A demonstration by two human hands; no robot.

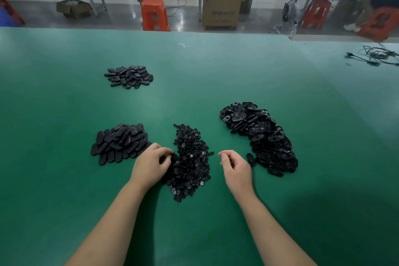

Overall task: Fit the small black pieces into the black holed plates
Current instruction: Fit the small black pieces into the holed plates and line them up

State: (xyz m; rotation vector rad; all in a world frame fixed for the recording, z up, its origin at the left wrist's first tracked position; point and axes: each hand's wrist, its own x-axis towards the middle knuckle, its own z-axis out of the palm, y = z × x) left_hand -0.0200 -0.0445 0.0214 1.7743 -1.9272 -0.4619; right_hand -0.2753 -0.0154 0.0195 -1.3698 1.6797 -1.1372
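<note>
**Picking from the small-piece heap**

A green bench mat point(194, 71) is seen in a workshop. The heap of small black pieces point(191, 162) serves as landmark, its long axis running toward the person. The left hand point(151, 164) is curled into its left edge; a pinched piece cannot be confirmed. Holed plates point(261, 136) are piled to its right, nearest the right hand point(236, 167), loosely curled and apparently empty. No containers are seen.
</note>
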